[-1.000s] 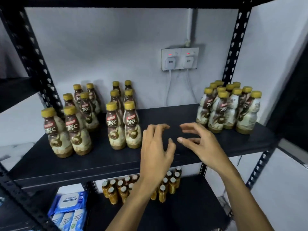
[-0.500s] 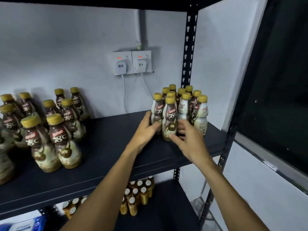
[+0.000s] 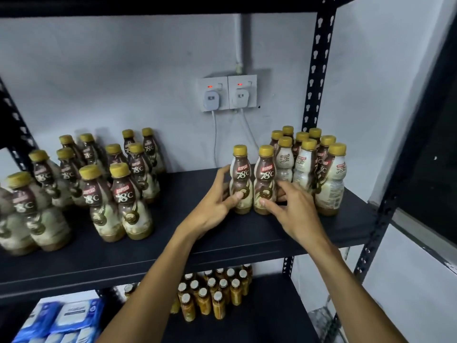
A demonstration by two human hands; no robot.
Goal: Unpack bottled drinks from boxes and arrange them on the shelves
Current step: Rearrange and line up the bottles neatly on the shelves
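Observation:
Two yellow-capped coffee bottles stand side by side on the black shelf (image 3: 247, 241), a little left of a tight cluster of the same bottles (image 3: 311, 164). My left hand (image 3: 215, 206) wraps the left bottle (image 3: 241, 174) low on its body. My right hand (image 3: 294, 209) holds the right bottle (image 3: 265, 174) near its base, thumb in front. Both bottles are upright and touch each other. Further groups of the same bottles (image 3: 121, 191) fill the shelf's left half.
Two wall sockets with plugged-in chargers (image 3: 227, 94) and hanging cables sit behind the shelf. A perforated black upright (image 3: 317, 65) stands at the right rear. Below, small amber bottles (image 3: 212, 293) and blue packets (image 3: 61, 320) lie on the lower shelf.
My hands went from empty over the shelf's middle to the right cluster, took hold of two front bottles and drew them leftward, apart from the cluster.

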